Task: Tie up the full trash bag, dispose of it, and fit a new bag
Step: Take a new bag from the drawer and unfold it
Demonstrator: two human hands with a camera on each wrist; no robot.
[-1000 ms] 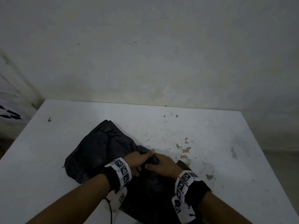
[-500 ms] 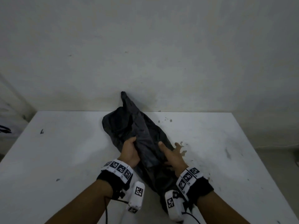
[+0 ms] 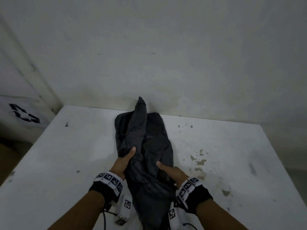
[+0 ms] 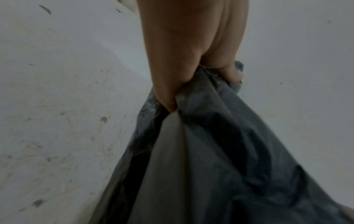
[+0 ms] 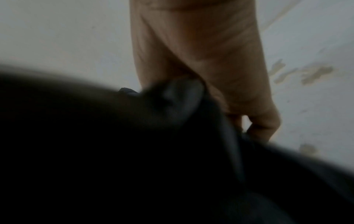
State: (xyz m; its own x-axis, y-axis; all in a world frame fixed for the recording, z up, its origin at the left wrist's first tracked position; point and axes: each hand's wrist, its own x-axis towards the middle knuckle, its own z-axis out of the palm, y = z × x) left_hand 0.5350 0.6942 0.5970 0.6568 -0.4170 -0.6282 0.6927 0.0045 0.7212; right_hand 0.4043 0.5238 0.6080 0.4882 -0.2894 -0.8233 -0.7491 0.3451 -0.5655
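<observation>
A dark grey, empty trash bag [image 3: 146,146] lies stretched lengthwise on the white table [image 3: 66,163], its far tip raised against the wall. My left hand [image 3: 124,160] grips its left edge, thumb on top; in the left wrist view the thumb and fingers [image 4: 166,94] pinch bunched plastic [image 4: 220,151]. My right hand [image 3: 171,171] holds the right edge, thumb laid on the bag. In the right wrist view the curled fingers [image 5: 264,125] close on the dark bag [image 5: 153,151], which fills most of that view.
The table top carries brown stains [image 3: 199,160] to the right of the bag. A plain wall [image 3: 166,63] stands just behind the table. At the far left is a white surface with a black recycling mark [image 3: 25,113].
The bag went from a crumpled heap to a long strip pulled away from me. Both hands moved apart from its middle to its two side edges, and the right hand closed on the plastic.
</observation>
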